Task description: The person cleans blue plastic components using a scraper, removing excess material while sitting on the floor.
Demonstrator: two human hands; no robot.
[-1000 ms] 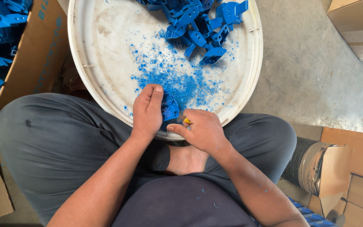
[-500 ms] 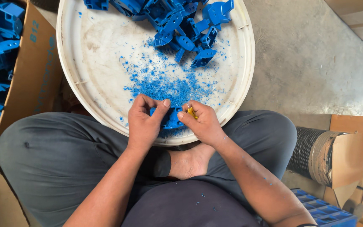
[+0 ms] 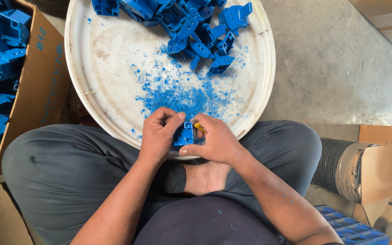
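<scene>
My left hand grips a small blue plastic part over the near rim of a round white tray. My right hand is closed around a small tool with a yellow handle, its tip at the part's right edge. Blue shavings lie scattered on the tray just beyond my hands. A heap of blue plastic parts sits at the tray's far side. I sit cross-legged in dark trousers, the tray resting near my knees.
A cardboard box full of blue plastic parts stands at the left. At the right are a roll with a grey ribbed side, cardboard boxes and a blue crate corner on the concrete floor.
The view has shifted so the tray sits higher in frame. Both hands stayed together on the blue part, with small finger movements; my left fingers now wrap over its top.
</scene>
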